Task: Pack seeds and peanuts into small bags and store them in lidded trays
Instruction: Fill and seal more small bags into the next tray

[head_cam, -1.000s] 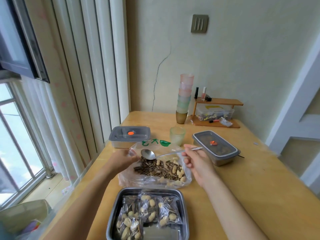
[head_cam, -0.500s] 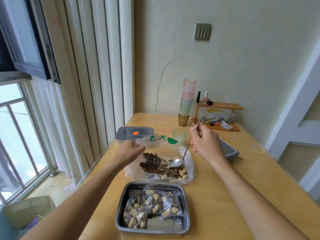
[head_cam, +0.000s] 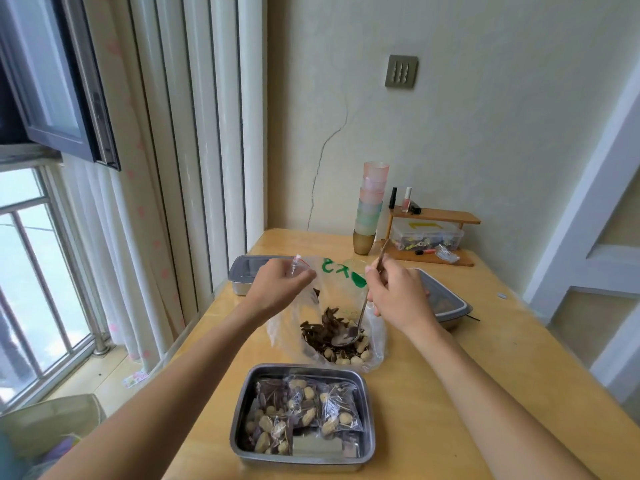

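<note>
A large clear plastic bag [head_cam: 375,336] with green writing stands in the middle of the table, holding striped sunflower seeds [head_cam: 320,329] and peanuts [head_cam: 360,355]. My left hand [head_cam: 278,287] pinches the bag's upper left rim and lifts it. My right hand [head_cam: 394,294] grips the handle of a metal spoon [head_cam: 349,336] whose bowl is down among the seeds. In front stands an open steel tray [head_cam: 367,455] with several small filled bags [head_cam: 337,408] inside.
A lidded tray [head_cam: 242,273] sits behind my left hand and another lidded tray [head_cam: 450,306] behind my right. A green cup [head_cam: 353,263] peeks over the bag. Stacked cups [head_cam: 370,209] and a small wooden shelf [head_cam: 436,218] stand by the wall. The table's left edge borders curtains.
The spoon went from level above the bag to steeply tilted with its bowl in the seeds. My right hand rose and my left lifted the bag's rim higher.
</note>
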